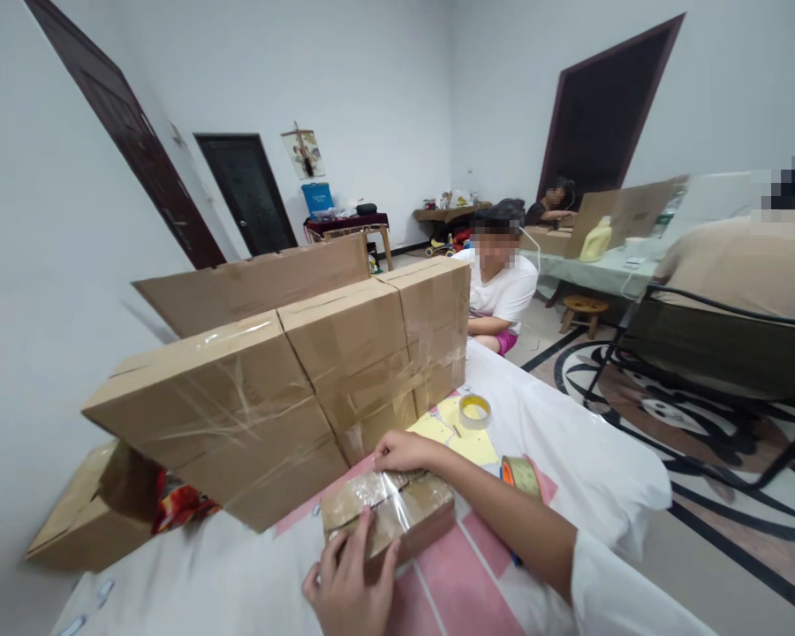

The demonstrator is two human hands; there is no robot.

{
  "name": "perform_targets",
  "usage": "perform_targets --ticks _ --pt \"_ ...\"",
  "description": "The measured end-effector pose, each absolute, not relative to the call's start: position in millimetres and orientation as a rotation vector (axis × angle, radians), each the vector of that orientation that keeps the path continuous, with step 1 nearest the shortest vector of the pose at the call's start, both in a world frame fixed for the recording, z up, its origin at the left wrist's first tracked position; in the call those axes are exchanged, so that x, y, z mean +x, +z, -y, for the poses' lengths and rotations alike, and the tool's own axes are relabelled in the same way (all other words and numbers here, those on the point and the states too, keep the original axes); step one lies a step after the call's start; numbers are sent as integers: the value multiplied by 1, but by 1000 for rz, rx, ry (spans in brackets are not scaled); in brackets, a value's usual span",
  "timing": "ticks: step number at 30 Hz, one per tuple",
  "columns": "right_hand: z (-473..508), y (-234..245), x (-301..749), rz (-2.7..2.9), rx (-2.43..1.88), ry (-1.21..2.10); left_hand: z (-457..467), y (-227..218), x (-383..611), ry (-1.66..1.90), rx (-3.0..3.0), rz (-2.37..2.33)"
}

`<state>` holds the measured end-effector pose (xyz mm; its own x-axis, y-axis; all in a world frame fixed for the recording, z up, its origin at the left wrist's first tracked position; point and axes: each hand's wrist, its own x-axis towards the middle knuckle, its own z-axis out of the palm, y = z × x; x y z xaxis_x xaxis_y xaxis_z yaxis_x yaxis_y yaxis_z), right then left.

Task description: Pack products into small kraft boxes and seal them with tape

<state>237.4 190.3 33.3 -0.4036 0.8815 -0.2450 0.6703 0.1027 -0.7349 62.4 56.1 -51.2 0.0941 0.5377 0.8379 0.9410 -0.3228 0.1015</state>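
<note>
A small cardboard box [430, 503] with clear, shiny tape across its top lies in front of me on the covered table. My left hand [354, 570] rests on its near left part, fingers apart, with the index fingertip on the top and the thumb by the near side. Over the far edge of the box, my right hand [404, 450] has its fingers curled together in a pinch; what is between them is too small to make out. Beyond the right hand lies a roll of clear tape [475, 411]. A second tape roll [522, 477], with an orange part, is beside my right forearm.
Taped cardboard boxes [252, 380] form a wall along the table's far left. Another carton [79, 521] and a red package [178, 502] are behind them at left. A person [503, 291] in white sits past the table, with others at right near a chair [729, 353].
</note>
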Motion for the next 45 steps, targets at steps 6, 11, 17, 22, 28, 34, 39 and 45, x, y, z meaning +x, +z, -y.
perform_targets --ticks 6,11,17,22,28,34,39,45 --pt "-187 26 239 2099 -1570 1106 -55 -53 61 -1125 -1928 1457" --pt "-189 21 236 2100 -1563 1016 -55 -53 60 -1129 -1928 1416" --pt "-188 21 232 2083 -1639 926 -59 -55 59 -1145 -1919 1339" --pt "-188 19 231 2057 -1671 915 -61 -56 59 -1167 -1886 1301" --pt "-193 17 235 1985 -1560 1075 -63 -55 58 -1166 -1907 1255" --pt "-195 14 235 1901 -1488 1199 -55 -48 60 -1146 -1995 1364" --pt "-198 11 235 1925 -1463 1204 -50 -44 63 -1228 -2019 1502" --pt "-197 13 237 2023 -1456 1146 -51 -45 63 -1226 -2051 1495"
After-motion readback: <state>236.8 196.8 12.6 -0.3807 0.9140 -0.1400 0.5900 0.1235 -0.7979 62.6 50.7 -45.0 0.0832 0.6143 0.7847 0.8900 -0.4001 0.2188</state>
